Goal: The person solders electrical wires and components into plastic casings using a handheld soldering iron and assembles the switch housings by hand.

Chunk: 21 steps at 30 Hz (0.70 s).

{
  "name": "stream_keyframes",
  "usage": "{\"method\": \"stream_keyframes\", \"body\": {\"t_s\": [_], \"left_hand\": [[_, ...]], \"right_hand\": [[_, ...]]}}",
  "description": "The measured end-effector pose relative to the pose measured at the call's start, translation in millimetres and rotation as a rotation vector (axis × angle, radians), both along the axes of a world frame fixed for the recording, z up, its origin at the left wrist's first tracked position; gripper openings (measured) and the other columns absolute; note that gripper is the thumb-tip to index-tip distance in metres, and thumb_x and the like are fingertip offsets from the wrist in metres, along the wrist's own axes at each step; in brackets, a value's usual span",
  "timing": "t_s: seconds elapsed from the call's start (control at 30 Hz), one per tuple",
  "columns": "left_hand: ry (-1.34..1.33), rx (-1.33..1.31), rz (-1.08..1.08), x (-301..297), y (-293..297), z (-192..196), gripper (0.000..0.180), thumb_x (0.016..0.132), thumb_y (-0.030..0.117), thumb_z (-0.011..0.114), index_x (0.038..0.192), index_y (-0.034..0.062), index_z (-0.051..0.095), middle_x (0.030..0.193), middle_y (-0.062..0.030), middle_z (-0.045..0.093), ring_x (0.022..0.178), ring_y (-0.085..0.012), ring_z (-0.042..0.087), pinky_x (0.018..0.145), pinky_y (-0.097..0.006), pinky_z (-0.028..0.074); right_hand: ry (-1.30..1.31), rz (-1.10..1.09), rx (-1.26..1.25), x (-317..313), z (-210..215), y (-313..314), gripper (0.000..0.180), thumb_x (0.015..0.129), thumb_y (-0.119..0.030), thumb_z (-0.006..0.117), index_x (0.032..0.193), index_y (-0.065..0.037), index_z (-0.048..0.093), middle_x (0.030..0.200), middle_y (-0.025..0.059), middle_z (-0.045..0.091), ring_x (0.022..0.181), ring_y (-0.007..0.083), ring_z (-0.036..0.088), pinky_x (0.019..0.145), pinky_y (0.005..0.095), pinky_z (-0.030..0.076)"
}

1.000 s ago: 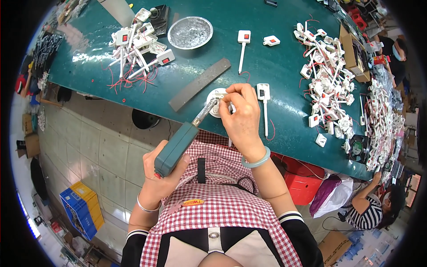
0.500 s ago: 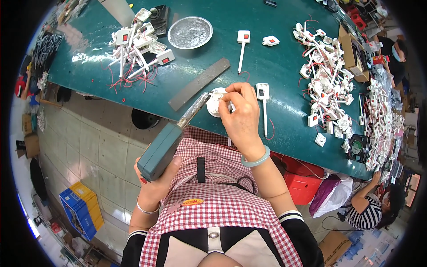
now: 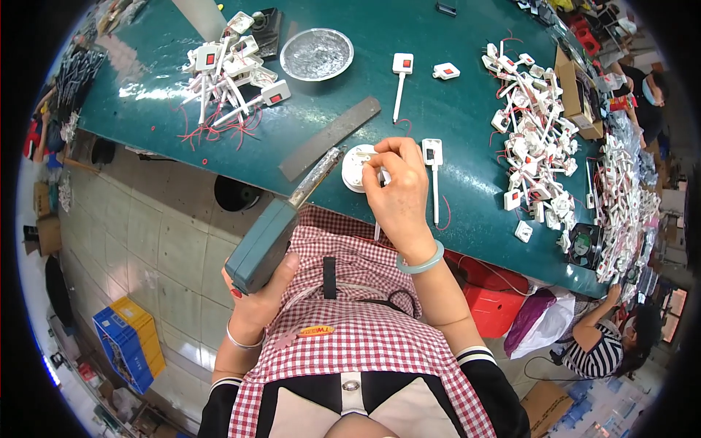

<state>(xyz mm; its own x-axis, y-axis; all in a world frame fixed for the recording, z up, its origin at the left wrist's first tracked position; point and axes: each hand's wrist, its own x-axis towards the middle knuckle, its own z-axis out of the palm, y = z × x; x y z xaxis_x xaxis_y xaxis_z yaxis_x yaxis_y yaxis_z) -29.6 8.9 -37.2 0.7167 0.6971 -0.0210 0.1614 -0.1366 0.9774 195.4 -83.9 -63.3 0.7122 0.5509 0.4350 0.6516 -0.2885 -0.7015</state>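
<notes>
The green tabletop fills the upper half of the frame. Along its right edge lies a large heap of white switch parts with wires, seemingly not yet worked. A smaller bundle of similar parts with red wires sits at upper left; I cannot tell whether those are finished. Near the middle, the left hand is clenched around the blue-green grip of a soldering tool, whose metal tip reaches up toward a white round holder at the tabletop's near edge. The right hand pinches a small white part with a stalk just over that holder. So one piece looks in hand, with many left. The joint itself is hidden under the right hand's fingers, and the far right pile blurs at the rim.
</notes>
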Motion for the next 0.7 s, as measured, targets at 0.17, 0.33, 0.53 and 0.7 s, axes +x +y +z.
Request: {"method": "stream_keyframes", "body": {"t_s": [0.17, 0.33, 0.53, 0.7], "left_hand": [[-0.025, -0.057, 0.024, -3.2, -1.7, -3.4, 0.038, 0.085, 0.004, 0.073, 0.122, -0.0007, 0.063, 0.110, -0.0088, 0.070, 0.068, -0.0075, 0.060, 0.057, -0.022, 0.047], [-0.002, -0.048, 0.031, -6.8, -2.5, -5.1, 0.038, 0.085, 0.005, 0.074, 0.122, -0.0004, 0.063, 0.109, -0.0083, 0.070, 0.069, -0.0071, 0.059, 0.057, -0.022, 0.047], [0.002, -0.056, 0.033, -7.8, -2.2, -7.4, 0.038, 0.085, 0.006, 0.075, 0.121, -0.0009, 0.064, 0.104, -0.0071, 0.070, 0.069, -0.0070, 0.059, 0.058, -0.022, 0.047], [0.011, -0.099, 0.043, -6.7, -3.6, -4.6, 0.038, 0.085, 0.006, 0.075, 0.120, -0.0023, 0.064, 0.098, -0.0071, 0.069, 0.068, -0.0071, 0.058, 0.057, -0.022, 0.046]], "right_hand": [[-0.006, -0.006, -0.007, -1.4, -0.6, -0.5, 0.006, 0.070, 0.007, 0.066, 0.073, 0.004, 0.062, 0.097, 0.0120, 0.059, 0.089, 0.0296, 0.059, 0.072, 0.0385, 0.050], [-0.021, -0.005, -0.004, -1.3, -1.0, -0.7, 0.006, 0.071, 0.007, 0.066, 0.074, 0.004, 0.062, 0.097, 0.0127, 0.060, 0.089, 0.0301, 0.059, 0.072, 0.0384, 0.050], [-0.022, -0.004, -0.003, -0.9, -4.4, -0.1, 0.006, 0.071, 0.007, 0.066, 0.074, 0.004, 0.062, 0.097, 0.0131, 0.061, 0.088, 0.0301, 0.058, 0.073, 0.0384, 0.050], [-0.016, -0.006, -0.003, -1.8, -1.9, -0.6, 0.006, 0.071, 0.007, 0.066, 0.074, 0.004, 0.062, 0.097, 0.0131, 0.060, 0.088, 0.0303, 0.058, 0.073, 0.0385, 0.049]]}}
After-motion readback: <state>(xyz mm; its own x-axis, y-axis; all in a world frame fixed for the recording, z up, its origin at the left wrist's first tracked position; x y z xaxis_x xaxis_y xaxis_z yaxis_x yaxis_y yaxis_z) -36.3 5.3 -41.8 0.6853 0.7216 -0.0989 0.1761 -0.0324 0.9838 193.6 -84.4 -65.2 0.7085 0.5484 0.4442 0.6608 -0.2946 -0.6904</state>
